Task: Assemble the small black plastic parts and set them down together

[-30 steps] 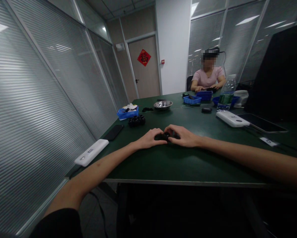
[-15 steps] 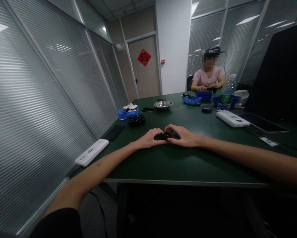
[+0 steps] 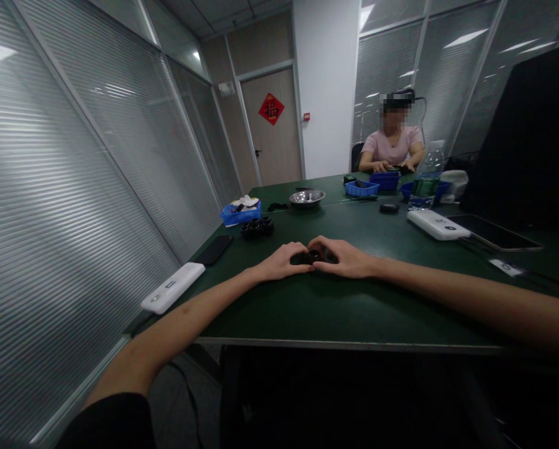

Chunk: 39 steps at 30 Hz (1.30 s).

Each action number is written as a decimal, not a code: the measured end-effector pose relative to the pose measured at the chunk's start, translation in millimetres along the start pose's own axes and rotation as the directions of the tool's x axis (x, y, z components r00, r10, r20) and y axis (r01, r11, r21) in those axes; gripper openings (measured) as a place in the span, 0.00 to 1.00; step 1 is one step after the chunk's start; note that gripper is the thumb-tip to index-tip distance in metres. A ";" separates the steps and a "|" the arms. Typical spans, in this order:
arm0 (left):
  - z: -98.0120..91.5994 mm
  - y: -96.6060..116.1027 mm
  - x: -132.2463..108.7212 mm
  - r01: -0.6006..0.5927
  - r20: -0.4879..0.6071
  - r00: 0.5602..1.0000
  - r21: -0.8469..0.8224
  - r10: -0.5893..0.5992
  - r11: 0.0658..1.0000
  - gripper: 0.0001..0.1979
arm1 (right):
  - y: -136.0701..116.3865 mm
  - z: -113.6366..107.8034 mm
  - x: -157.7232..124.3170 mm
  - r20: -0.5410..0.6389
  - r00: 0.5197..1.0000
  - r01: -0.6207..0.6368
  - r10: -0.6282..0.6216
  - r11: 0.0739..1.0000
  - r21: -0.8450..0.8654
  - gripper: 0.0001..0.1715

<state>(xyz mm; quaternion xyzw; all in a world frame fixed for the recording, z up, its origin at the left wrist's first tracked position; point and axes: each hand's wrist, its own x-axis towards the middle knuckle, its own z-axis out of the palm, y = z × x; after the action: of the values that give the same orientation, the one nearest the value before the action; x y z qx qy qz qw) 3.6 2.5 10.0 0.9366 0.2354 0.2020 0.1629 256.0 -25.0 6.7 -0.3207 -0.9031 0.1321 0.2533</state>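
A small glossy black round part (image 3: 313, 255) rests at the middle of the green table (image 3: 316, 312), partly hidden by fingers. My left hand (image 3: 285, 262) curls round its left side, thumb in front and fingers behind. From the right, my right hand (image 3: 347, 258) closes on the same part, with its thumb at the front and curved fingers over the back. The fingertips of both hands nearly meet there. What exact kind of thing the part is, I cannot make out. Behind my left hand lies a cluster of similar glossy black pieces (image 3: 257, 228).
A blue basket (image 3: 240, 216), a steel bowl (image 3: 307, 198), a black phone (image 3: 215, 249) and a white power bank (image 3: 174, 288) lie left and behind. To the right are a water bottle (image 3: 425, 184), another power bank (image 3: 437, 224) and a tablet (image 3: 496, 232). A person (image 3: 392, 146) sits across.
My right hand has lowered very slightly at the black part, with its fingers a little shifted. My left hand stays in place. The other person's hands have moved a little.
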 end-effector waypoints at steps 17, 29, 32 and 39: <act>-2.8 2.9 -0.2 0.027 0.015 1.000 -0.010 -0.026 1.000 0.22 | 0.1 0.8 1.1 -0.026 1.000 0.000 0.000 1.000 0.006 0.25; 1.9 -2.0 0.4 0.021 -0.008 1.000 -0.016 -0.021 1.000 0.24 | -1.8 -1.5 -0.5 -0.086 0.981 0.176 -0.176 0.984 -0.013 0.21; 2.1 -1.5 0.4 0.038 -0.010 0.999 -0.014 -0.038 0.999 0.24 | -3.0 -1.4 -0.3 -0.095 0.983 0.154 -0.155 0.988 -0.018 0.22; 0.0 5.4 -1.0 0.045 -0.002 0.999 0.027 -0.045 0.999 0.17 | -5.0 -1.3 0.1 -0.122 0.985 0.125 -0.123 0.992 0.005 0.18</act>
<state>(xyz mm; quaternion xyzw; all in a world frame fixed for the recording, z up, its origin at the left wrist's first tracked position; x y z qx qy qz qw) 4.8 -2.4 11.8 0.9331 0.2593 0.1956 0.1546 254.1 -28.7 9.8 -0.2697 -0.9034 0.1018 0.3175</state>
